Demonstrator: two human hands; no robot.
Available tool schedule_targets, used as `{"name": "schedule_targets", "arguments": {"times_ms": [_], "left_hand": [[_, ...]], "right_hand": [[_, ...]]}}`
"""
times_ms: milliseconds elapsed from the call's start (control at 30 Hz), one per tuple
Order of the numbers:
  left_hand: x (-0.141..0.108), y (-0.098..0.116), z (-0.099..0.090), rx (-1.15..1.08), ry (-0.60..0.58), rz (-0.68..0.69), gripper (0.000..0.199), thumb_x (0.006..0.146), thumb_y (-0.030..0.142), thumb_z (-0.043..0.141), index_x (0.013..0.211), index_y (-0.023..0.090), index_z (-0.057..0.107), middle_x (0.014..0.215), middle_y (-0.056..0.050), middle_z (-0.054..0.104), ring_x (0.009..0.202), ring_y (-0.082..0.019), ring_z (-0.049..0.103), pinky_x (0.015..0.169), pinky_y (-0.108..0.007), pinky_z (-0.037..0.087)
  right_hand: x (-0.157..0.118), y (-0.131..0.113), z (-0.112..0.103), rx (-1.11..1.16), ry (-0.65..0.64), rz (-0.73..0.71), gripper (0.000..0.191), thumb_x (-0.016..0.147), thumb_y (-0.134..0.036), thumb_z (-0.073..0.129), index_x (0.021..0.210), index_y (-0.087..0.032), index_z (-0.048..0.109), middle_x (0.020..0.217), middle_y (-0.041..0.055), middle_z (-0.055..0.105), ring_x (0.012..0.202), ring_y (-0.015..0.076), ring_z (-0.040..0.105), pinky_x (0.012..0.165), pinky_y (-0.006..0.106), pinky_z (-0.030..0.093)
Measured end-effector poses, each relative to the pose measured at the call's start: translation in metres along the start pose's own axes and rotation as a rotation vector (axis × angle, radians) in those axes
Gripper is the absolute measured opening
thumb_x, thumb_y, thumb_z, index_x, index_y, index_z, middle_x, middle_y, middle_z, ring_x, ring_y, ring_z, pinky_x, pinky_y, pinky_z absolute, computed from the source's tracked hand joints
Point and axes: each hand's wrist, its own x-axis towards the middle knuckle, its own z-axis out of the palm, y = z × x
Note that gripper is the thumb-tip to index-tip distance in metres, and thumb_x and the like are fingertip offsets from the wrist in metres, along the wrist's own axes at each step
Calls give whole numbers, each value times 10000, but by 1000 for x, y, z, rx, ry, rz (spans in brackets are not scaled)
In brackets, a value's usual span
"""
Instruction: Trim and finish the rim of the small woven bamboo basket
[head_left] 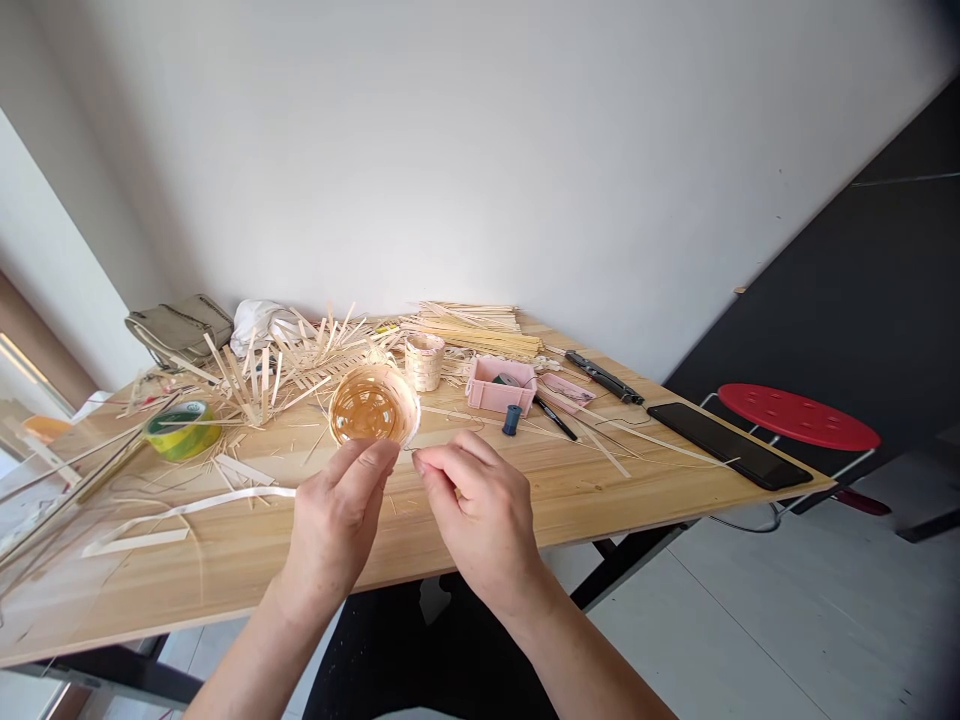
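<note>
A round woven basket is tilted with its open top toward the camera. My left hand is closed at the basket's lower rim, thumb and fingers pinched on it. Just right of the rim, my right hand is closed in a pinch, its fingertips at what looks like a thin dark strand; its full extent is too small to make out. A pale flat strip runs leftward from behind my left hand over the table.
The wooden table bears a small woven basket, a pink box, a blue spool, a black pen, tape, a phone and loose strips. A red stool stands right.
</note>
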Motion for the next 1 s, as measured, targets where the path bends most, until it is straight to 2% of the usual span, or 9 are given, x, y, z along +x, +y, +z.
{"name": "schedule_targets", "arguments": {"times_ms": [367, 567, 867, 1000], "left_hand": [[-4, -2, 6, -31, -18, 48, 186, 846, 67, 468, 906, 159, 618, 734, -14, 664, 610, -81, 631, 557, -125, 461], [-4, -6, 4, 55, -43, 57, 173, 851, 84, 482, 931, 171, 608, 812, -36, 687, 668, -100, 647, 573, -136, 470], [-8, -6, 6, 23, -46, 62, 207, 839, 60, 477, 934, 184, 614, 804, -25, 682, 637, -100, 637, 546, -143, 456], [-10, -9, 6, 0, -88, 85, 225, 838, 46, 458, 951, 181, 599, 802, -22, 672, 630, -98, 625, 533, -146, 451]], "right_hand": [[-1, 1, 3, 16, -7, 50, 239, 842, -83, 457, 669, -170, 596, 617, -7, 514, 571, 104, 494, 542, 199, 381], [-3, 1, 0, 68, -69, 131, 136, 816, -92, 520, 781, -176, 621, 740, 16, 588, 638, 121, 545, 566, 214, 422], [-3, 1, 3, 18, -44, 157, 211, 784, -59, 527, 607, -173, 548, 633, -13, 504, 579, 109, 491, 527, 216, 371], [1, -1, -6, 2, -110, 147, 154, 791, -67, 555, 698, -170, 622, 698, -1, 555, 615, 116, 525, 555, 219, 392]]}}
